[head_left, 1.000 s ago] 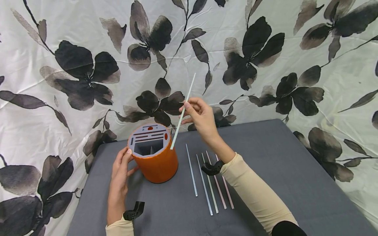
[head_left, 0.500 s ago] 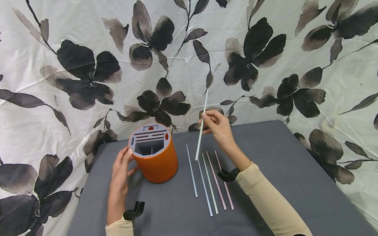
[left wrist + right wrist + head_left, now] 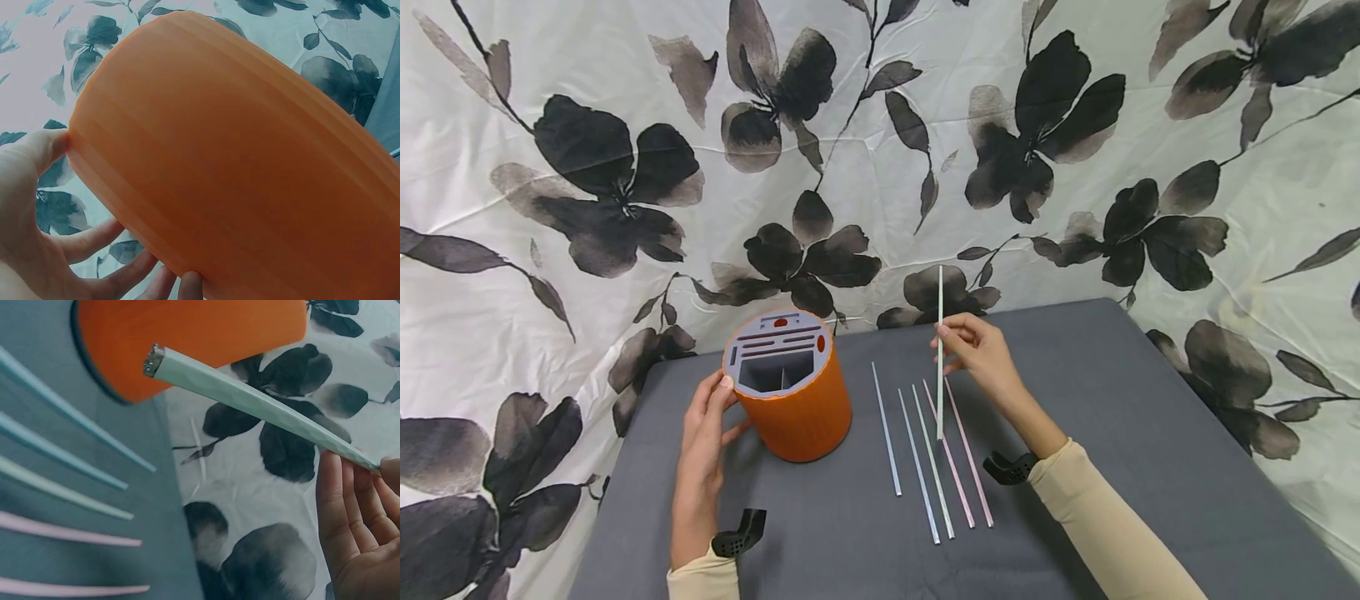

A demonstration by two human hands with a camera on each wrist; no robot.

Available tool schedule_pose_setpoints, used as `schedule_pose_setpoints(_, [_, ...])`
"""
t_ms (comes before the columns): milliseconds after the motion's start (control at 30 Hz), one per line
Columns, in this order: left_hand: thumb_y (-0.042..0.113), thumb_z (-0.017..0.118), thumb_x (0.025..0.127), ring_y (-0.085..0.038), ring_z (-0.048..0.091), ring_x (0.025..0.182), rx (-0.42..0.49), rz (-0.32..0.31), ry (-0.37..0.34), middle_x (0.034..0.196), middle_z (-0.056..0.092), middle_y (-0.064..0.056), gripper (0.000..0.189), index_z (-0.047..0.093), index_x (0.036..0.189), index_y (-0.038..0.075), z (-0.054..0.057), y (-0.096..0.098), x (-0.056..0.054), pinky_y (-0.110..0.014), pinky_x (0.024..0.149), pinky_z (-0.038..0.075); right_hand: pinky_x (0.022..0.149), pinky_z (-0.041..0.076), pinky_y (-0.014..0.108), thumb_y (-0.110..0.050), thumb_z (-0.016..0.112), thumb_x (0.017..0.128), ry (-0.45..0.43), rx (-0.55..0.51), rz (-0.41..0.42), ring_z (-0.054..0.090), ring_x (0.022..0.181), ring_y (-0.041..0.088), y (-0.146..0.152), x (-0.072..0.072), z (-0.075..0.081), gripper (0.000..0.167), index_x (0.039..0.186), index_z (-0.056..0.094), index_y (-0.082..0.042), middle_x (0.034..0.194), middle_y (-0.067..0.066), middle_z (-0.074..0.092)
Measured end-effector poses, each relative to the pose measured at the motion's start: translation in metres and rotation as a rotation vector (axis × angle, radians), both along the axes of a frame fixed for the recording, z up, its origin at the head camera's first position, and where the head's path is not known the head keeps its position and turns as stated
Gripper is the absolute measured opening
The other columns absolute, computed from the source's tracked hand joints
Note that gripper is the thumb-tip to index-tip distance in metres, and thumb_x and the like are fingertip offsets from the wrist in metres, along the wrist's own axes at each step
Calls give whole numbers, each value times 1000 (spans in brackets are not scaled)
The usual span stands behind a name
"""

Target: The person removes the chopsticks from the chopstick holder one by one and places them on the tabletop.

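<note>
My right hand (image 3: 981,354) pinches a pale green chopstick (image 3: 940,392) between thumb and fingers, holding it nearly upright above the other chopsticks. In the right wrist view, the silver-capped thick end of this chopstick (image 3: 237,400) points away from the fingers. An orange cylindrical utensil holder (image 3: 805,421) with a grey slotted top (image 3: 808,321) stands to the left. My left hand (image 3: 703,429) rests against its left side, thumb at the rim and spread fingers touching the wall, as the left wrist view shows.
Side by side on the grey table (image 3: 1097,400) lie two blue chopsticks (image 3: 886,429), another pale green chopstick (image 3: 933,462) and two pink chopsticks (image 3: 967,450). A white floral cloth (image 3: 910,200) hangs behind the table.
My right hand has carried the pale green chopstick from beside the holder to the right and down, over the lying chopsticks, turning it more upright. The left hand and holder have stayed put.
</note>
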State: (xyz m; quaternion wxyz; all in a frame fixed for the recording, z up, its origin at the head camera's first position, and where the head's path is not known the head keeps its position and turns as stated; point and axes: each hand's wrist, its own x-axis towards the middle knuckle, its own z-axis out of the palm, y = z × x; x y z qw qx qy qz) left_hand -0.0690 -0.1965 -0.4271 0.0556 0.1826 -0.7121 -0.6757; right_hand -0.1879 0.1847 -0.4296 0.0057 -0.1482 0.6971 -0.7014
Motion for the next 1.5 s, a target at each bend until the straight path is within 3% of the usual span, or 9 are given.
schedule_pose_setpoints(100, [54,51,106,-10,50,126,0,1,4,151,43,7,58,43,156,25,0,1,-1,-29,91,56,60,63,34,-21,65,105,-27,45,-8,74,75,17,8,3,-9,25,120,65,-1,90,-2,78])
schedule_pose_setpoints(233, [52,51,107,-10,50,125,2,-4,12,146,46,10,56,44,155,25,-1,2,-1,-31,92,57,62,64,36,-23,65,105,-69,96,-20,73,76,14,21,6,-23,27,120,66,0,94,6,79])
schedule_pose_setpoints(400, [53,51,107,-10,50,126,2,-4,7,146,45,10,57,43,156,26,0,3,-2,-30,91,56,63,64,39,-24,64,106,-108,176,-22,75,79,23,38,8,-39,32,123,66,2,89,-6,77])
schedule_pose_setpoints(500, [53,50,107,-10,50,126,6,-2,1,149,44,9,58,42,157,26,0,3,-1,-28,90,56,61,63,36,-24,64,106,-130,206,-5,77,78,27,49,11,-46,38,128,64,7,89,-7,76])
schedule_pose_setpoints(800, [53,49,107,-9,50,127,10,-9,8,150,43,9,57,42,157,25,0,4,1,-29,92,56,60,63,40,-16,64,106,-191,293,26,68,71,11,75,18,-66,37,133,60,8,100,17,76])
schedule_pose_setpoints(1067, [53,49,107,-9,50,126,5,-6,15,147,45,9,59,42,158,23,1,5,1,-28,90,57,54,62,38,-13,63,105,-234,391,59,66,68,16,83,23,-85,36,133,59,9,97,20,71])
schedule_pose_setpoints(1300, [53,49,107,-9,49,126,-4,0,11,147,44,8,61,40,159,23,2,4,2,-25,88,57,49,59,34,-14,67,103,-225,532,-24,61,58,14,75,33,-99,28,125,67,3,76,10,66])
schedule_pose_setpoints(1500, [54,48,107,-9,48,127,-2,7,-5,152,41,6,63,38,161,24,1,3,0,-26,88,56,48,57,29,-13,71,99,-156,646,-125,63,56,13,69,39,-102,26,120,71,2,78,10,72])
